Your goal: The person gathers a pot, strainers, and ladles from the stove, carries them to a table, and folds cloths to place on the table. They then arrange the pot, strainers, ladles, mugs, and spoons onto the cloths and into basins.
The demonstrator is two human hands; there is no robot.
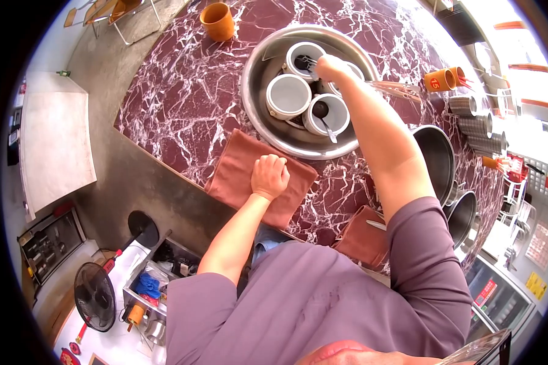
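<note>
My right hand (330, 68) reaches over a round metal basin (248, 91) at the top centre, closed round a metal utensil (311, 64) whose thin tines or wires dip into the upper white mug (298, 50). Several white mugs stand in the basin. One is the left mug (288, 95); the lower right mug (338, 118) has a spoon (329, 132) in it and something dark inside. My left hand (270, 177) rests on a brown cloth (232, 159) below the basin, its fingers curled into a fist. The cloth under it lies fairly flat.
An orange-brown cup (217, 22) stands on the marbled table (158, 103). Tongs (399, 90) lie right of the basin, near a tipped orange cup (439, 80). Dark pots (435, 155) line the right side. A second brown cloth (360, 237) lies near the front edge.
</note>
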